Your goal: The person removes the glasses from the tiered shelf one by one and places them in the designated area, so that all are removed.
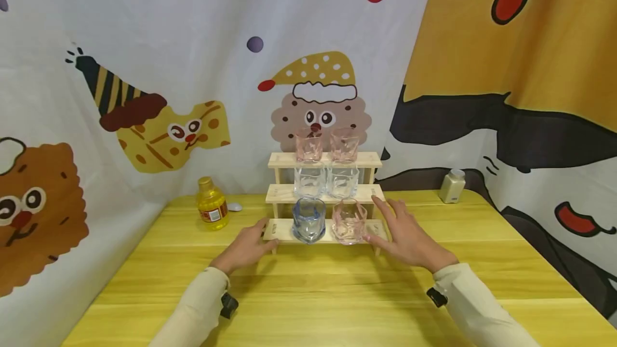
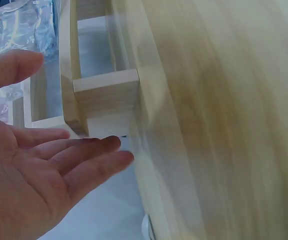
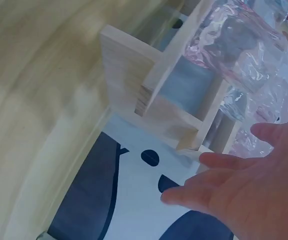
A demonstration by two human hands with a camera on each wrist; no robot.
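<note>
A three-tier wooden stand (image 1: 283, 229) holds a pair of faceted glasses on each step. On the lowest step are a blue-tinted glass (image 1: 309, 222) and a pink-tinted glass (image 1: 349, 224). Clear glasses (image 1: 310, 181) fill the middle step, and pink glasses (image 1: 344, 146) the top one. My left hand (image 1: 248, 246) is at the stand's left end, fingers extended and thumb apart, nothing in its palm in the left wrist view. At the right end, my right hand (image 1: 409, 237) spreads its fingers, the thumb tip close to the lower pink glass.
A yellow bottle (image 1: 212, 208) with a red label stands at the table's back left, beside a small white spoon (image 1: 234, 206). Toward the back right corner is a small white-capped jar (image 1: 452, 186). A cartoon-printed curtain (image 1: 202, 25) hangs behind the wooden table (image 1: 308, 304).
</note>
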